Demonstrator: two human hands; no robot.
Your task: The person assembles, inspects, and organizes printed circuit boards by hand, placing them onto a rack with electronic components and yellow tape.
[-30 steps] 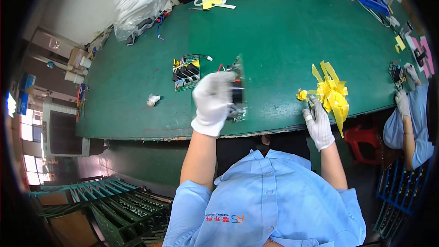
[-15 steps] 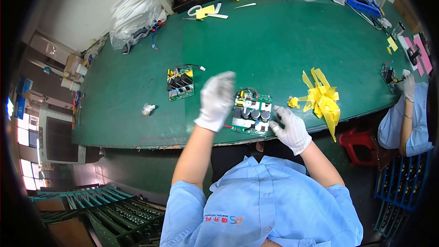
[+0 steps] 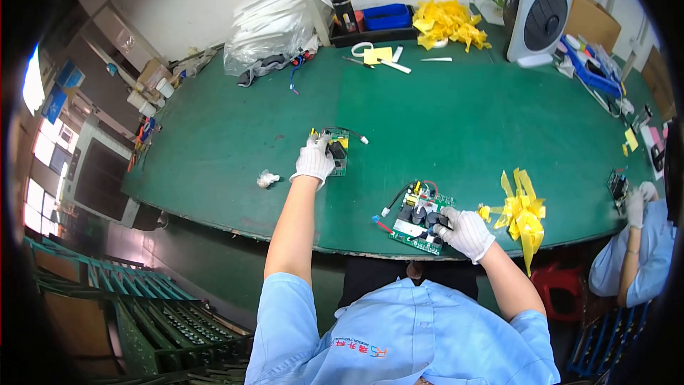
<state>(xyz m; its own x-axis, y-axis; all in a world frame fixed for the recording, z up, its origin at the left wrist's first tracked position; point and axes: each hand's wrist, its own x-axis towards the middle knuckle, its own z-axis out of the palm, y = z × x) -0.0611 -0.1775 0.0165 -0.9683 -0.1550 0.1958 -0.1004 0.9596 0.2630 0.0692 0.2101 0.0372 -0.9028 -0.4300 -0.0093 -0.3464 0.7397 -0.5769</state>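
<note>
One circuit board (image 3: 342,154) lies partly under the left hand (image 3: 314,162), well left of the yellow tape clump (image 3: 526,219); the right hand (image 3: 467,234), apart from its partner, touches a second board (image 3: 420,219) nearer the clump's left side; neither grip can be told, and a hasty lift could snag that board's protruding red lead (image 3: 385,227)

Left hand (image 3: 314,160) on circuit board (image 3: 339,150), grip unclear
</note>
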